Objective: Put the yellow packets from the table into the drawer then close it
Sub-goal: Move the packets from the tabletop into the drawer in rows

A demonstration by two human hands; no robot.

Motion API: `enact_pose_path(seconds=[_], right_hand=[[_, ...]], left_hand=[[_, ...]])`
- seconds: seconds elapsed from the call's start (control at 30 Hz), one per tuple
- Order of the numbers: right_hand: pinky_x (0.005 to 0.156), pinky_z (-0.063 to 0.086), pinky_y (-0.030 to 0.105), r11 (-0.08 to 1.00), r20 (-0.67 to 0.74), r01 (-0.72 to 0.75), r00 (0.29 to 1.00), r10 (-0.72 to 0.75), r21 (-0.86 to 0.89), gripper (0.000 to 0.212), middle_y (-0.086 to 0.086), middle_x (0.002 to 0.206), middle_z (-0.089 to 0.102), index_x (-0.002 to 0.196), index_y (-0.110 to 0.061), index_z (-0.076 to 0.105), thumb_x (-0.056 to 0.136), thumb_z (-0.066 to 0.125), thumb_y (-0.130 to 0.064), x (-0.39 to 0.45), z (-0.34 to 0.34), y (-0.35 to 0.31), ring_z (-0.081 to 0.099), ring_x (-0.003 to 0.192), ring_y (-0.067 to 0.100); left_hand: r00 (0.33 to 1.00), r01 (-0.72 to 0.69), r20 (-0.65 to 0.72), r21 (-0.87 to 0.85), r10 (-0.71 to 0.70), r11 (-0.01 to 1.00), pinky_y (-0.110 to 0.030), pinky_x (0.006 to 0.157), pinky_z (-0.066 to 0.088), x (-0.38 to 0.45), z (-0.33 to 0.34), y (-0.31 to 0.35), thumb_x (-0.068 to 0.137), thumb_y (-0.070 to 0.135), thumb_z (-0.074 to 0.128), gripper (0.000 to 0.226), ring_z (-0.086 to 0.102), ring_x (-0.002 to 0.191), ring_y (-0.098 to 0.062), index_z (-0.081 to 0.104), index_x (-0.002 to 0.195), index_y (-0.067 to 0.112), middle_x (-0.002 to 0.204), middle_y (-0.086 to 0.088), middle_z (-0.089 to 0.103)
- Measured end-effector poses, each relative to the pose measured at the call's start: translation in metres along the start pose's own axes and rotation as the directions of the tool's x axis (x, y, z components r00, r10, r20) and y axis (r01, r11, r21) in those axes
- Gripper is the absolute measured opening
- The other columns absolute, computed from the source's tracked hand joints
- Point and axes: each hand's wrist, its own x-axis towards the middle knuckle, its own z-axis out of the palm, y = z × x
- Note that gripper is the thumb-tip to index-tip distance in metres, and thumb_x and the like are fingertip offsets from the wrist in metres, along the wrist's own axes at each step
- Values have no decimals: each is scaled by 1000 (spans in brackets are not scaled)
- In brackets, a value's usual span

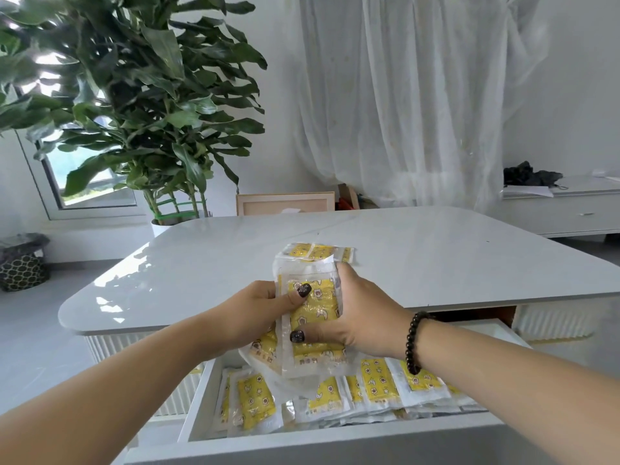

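Head view: left hand (pixel 260 308), right hand (pixel 359 313) both grip yellow packets (pixel 312 307) above open drawer (pixel 335 427), seemingly several.

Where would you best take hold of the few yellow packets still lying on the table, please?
Probably by their near edge, reaching from the drawer side. The packets on the table lie flat and overlapping just behind the held bundle, so fingers can slide under and pinch them together.

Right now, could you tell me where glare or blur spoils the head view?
Head view: window glare whitens the table on its left; the plant leaves look smeared; edges bow from the wide lens; the stack of packets stays readable.
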Motion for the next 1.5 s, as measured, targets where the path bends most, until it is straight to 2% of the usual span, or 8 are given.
enact_pose_path(seconds=[0.1, 0.23, 0.43, 1.03, 1.2, 1.33, 1.43, 1.5], right_hand=[[116, 16, 28, 995, 90, 68, 994, -62, -67, 143, -13, 156, -14, 144, -31, -28, 56, 83, -55, -3, -8, -3, 0, 146, 10], [118, 17, 34, 969, 159, 168, 977, -140, -182, 150, -31, 141, -35, 139, -40, -34, 51, 87, -52, -5, -10, -7, -16, 142, 3], [105, 19, 15, 970, 143, 192, 975, -172, -146, 139, -26, 152, 0, 145, -40, -21, 58, 88, -39, -7, -9, -6, 4, 140, -4], [113, 16, 20, 968, 62, 213, 977, -206, -136, 133, -25, 149, 6, 149, -36, -8, 57, 87, -43, -9, -5, -4, 5, 137, -7], [110, 39, 35, 957, -155, 134, 983, -96, 259, 123, -15, 145, 29, 148, -31, 19, 46, 88, -45, -3, 1, -4, 37, 132, 6], [97, 50, 42, 896, -373, 60, 920, 121, 440, 91, -6, 132, 49, 138, -27, 37, 62, 87, -24, 4, 5, -3, 56, 116, 17], [86, 56, 44, 639, -151, -66, 948, 279, 766, 53, 6, 106, 70, 119, -9, 56, 71, 80, -4, 8, 7, 0, 69, 95, 23], [84, 57, 45, 558, 0, -155, 964, 267, 816, 37, 14, 100, 73, 112, -4, 62, 78, 73, -1, 8, 9, 0, 71, 92, 27]], left_hand=[[998, 52, -37, -79, -55, 996, -25, 58, 57, -1, -5, 2, 98, 34, 51, 31, 71, 65, -15, 70, 88, 11, 81, -6, 76], [995, 101, 23, -126, -99, 987, -24, 60, 56, -1, -9, 0, 98, 35, 50, 34, 72, 70, -18, 70, 95, 8, 87, -8, 76], [987, 107, 138, -176, -83, 979, -27, 67, 58, -4, -9, 4, 94, 36, 53, 36, 73, 80, -21, 70, 106, 7, 100, -12, 75], [995, -16, 95, -94, 25, 995, -27, 74, 59, -4, -13, -1, 95, 26, 55, 22, 73, 87, -21, 71, 102, 12, 100, -6, 76], [1000, -17, -11, -44, 17, 999, -42, 84, 59, -3, -14, -1, 96, 33, 53, 31, 72, 89, -30, 68, 104, 7, 100, -14, 74], [998, -19, -68, -81, 14, 997, -63, 94, 46, -4, -14, -1, 94, 40, 54, 45, 61, 104, -50, 62, 113, 0, 109, -27, 68], [997, -15, -71, -51, 11, 999, -60, 93, 49, 1, -9, -3, 98, 39, 48, 41, 64, 103, -45, 63, 111, 4, 107, -21, 71], [999, -18, -51, -14, 18, 1000, -54, 91, 53, 5, -4, -6, 99, 39, 45, 40, 68, 99, -38, 64, 109, 6, 104, -16, 73]])
